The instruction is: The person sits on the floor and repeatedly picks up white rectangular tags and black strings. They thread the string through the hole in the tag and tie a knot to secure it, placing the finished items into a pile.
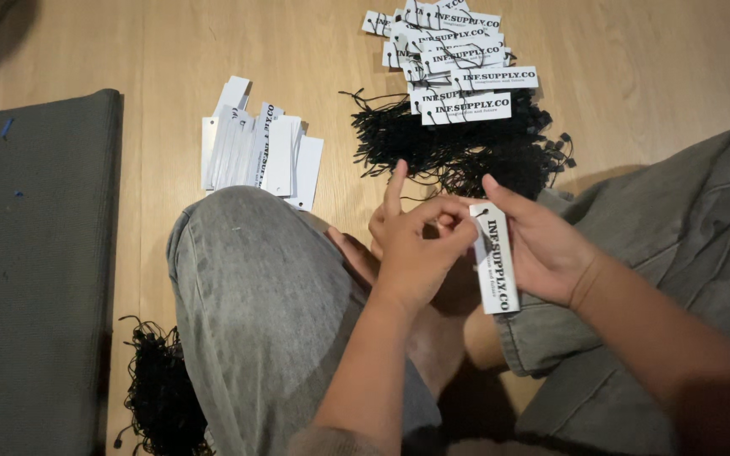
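Head view, looking down at a wooden floor [635, 67] and the person's grey-trousered knee [255, 279].

Progress, judged from how things lie: a pile of strung tags [458, 59], white cards with black print and black loops through them, sits top centre of the frame, so a fair batch looks done. A stack of blank-side-up cards [259, 152] lies left of centre, with no strings visible on it, so plenty looks left. A heap of black strings [458, 148] lies between the finished pile and the hands. A second bundle of black strings [158, 393] sits at lower left by the knee.

Grip: right hand [542, 249] is closed on one white tag [494, 257], fingers wrapped along its right edge, thumb near its top; the tag stands upright at frame centre, print facing the camera, a small black dot at its punched hole. Left hand [416, 245] has thumb and fingers pinched together just beside the tag's top, index finger pointing up; it probably pinches a thin string end, but that is too small to tell for sure.

A dark grey mat [35, 253] covers the left edge of the frame.
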